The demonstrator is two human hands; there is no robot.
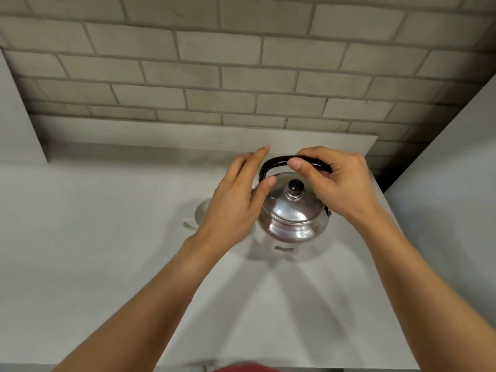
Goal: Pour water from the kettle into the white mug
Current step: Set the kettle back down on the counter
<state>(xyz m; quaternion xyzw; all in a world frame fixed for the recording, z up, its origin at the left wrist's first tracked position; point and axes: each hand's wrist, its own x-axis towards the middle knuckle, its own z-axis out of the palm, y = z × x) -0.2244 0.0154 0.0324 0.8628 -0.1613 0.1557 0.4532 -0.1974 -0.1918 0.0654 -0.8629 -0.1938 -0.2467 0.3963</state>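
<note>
A shiny steel kettle (291, 213) with a black arched handle and a dark lid knob is above the white counter, its shadow beneath it. My right hand (338, 181) is closed around the top of the handle. My left hand (236, 202) hovers at the kettle's left side, fingers apart, thumb near the lid; I cannot tell if it touches. The white mug (197, 216) stands on the counter just left of the kettle, mostly hidden behind my left hand, only part of its rim and handle showing.
The white counter (107, 237) runs from the near edge to a raised white ledge (188, 135) under a pale brick wall. A white panel (442, 197) rises on the right, another at far left. Something red (247, 368) shows at the bottom edge.
</note>
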